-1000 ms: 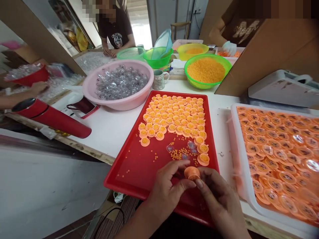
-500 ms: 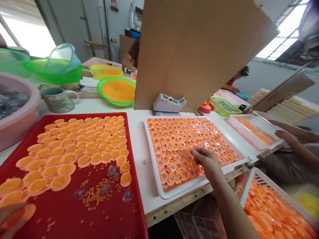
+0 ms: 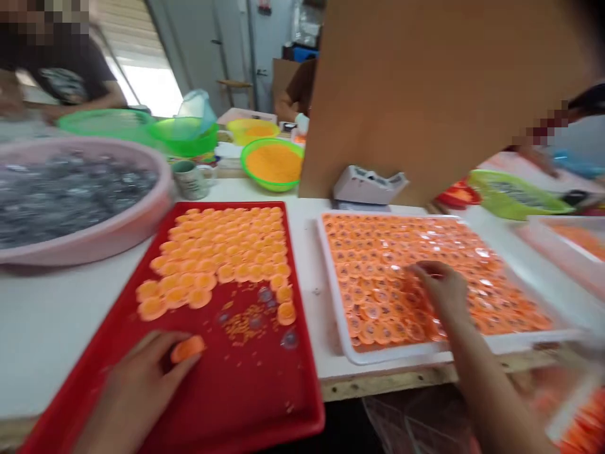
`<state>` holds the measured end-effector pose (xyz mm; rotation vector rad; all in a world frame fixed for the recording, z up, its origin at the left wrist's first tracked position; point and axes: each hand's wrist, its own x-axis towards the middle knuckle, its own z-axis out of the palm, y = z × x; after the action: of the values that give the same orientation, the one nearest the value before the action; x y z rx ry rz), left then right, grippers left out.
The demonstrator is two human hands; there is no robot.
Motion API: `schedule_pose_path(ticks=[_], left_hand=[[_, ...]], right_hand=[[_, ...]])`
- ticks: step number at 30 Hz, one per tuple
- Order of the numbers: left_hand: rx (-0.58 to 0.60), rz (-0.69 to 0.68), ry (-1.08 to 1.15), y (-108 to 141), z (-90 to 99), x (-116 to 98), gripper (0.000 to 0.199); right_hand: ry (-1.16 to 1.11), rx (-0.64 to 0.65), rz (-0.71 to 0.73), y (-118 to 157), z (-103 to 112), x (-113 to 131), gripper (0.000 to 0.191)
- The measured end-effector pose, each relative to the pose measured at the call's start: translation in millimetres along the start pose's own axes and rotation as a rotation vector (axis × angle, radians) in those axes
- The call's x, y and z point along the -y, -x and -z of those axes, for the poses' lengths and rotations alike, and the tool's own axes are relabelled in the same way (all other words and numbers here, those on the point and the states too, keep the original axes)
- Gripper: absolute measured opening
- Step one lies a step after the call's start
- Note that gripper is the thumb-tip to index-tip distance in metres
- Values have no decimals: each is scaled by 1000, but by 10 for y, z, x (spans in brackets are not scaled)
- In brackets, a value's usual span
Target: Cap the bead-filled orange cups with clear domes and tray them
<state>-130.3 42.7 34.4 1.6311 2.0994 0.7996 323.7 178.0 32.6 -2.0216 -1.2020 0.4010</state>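
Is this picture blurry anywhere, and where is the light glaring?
Head view: the pink basin and its clear pieces look smeared; head view: the right hand is soft, its grip unclear; head view: white glints dot the orange pieces in the white tray, and the bright opening at the back is washed out.

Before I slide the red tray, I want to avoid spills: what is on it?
Rows of orange cups, scattered orange bits and a few clear pieces lie on the red tray. The left hand, holding an orange piece, covers part of it; anything beneath is hidden.
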Motion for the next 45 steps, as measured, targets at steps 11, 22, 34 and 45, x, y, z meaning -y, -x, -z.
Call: schedule_pose_path(ticks=[11, 22, 34, 45], left_hand=[[153, 392, 490, 254, -86, -213, 40], [245, 628, 1382, 383, 45, -155, 24], [161, 613, 1193, 380, 3, -159, 23], [292, 655, 1376, 396, -30, -302, 28]], right_hand=[[134, 796, 1143, 1739, -1150, 1165, 29], [381, 767, 1280, 1956, -1401, 1190, 25], [-263, 1082, 512, 2068, -991, 1088, 12], [-961, 1309, -347, 2076, -958, 1081, 18]])
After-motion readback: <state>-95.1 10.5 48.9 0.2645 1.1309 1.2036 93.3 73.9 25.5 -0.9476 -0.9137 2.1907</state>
